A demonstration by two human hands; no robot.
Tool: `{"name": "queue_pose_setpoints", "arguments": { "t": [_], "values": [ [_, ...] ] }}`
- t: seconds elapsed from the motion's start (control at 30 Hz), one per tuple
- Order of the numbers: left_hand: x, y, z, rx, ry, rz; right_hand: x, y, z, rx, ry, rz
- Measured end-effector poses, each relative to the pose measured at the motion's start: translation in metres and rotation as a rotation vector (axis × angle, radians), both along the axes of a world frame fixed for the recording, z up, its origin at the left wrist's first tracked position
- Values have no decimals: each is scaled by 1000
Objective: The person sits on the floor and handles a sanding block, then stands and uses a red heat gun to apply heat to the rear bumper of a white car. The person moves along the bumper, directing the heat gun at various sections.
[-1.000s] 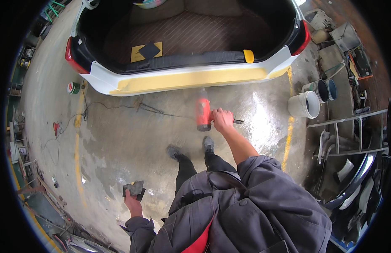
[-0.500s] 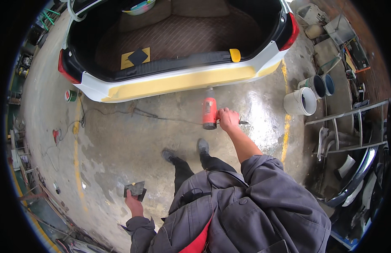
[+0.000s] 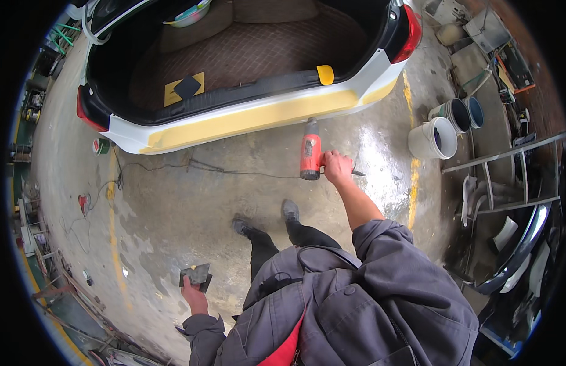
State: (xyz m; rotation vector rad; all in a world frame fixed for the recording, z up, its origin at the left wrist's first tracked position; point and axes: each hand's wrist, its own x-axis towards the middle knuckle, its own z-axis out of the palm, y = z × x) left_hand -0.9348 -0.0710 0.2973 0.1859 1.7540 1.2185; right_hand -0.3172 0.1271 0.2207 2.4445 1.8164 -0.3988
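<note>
— Though its nozzle blurs against the pale floor, what is the right hand (image 3: 338, 168) gripping?
— An orange-red heat gun (image 3: 310, 155), held by its handle out in front of the person, nozzle towards the yellow filler strip (image 3: 258, 116) on the white rear bumper (image 3: 127, 137) of the car. A dark cable (image 3: 234, 172) trails left across the concrete floor (image 3: 173, 207); I cannot tell whether it joins the gun.
— And the left hand (image 3: 194, 296)?
— Low by the hip, closed on dark flat spreaders (image 3: 195, 276), stacked, with a dab of yellow on top. How many, I cannot tell.
— What gets cut off?
— The open boot's (image 3: 252, 49) upper part runs out of frame, and a bowl there shows only partly.
— Counts?
— One yellow spreader (image 3: 325, 74) on the boot sill. Three buckets (image 3: 433, 139) at the right: one white, two behind it. One small green tin (image 3: 100, 146) by the bumper's left corner.
</note>
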Motion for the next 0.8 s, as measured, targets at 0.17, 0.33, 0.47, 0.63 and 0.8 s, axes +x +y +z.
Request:
{"name": "queue_pose_setpoints", "arguments": {
  "t": [0.17,0.33,0.47,0.63,0.8],
  "values": [
    [11,5,7,11,23,-16,20,-3,0,4,16,-61],
    [17,4,11,30,24,-20,36,-7,2,-7,31,-90],
    [13,2,9,1,34,-23,47,-9,1,-29,12,-147],
    [11,0,8,-3,69,-33,58,-12,4,-13,-9,-144],
    [10,2,9,-14,59,-22,71,-14,7,17,0,-154]
  ]
}}
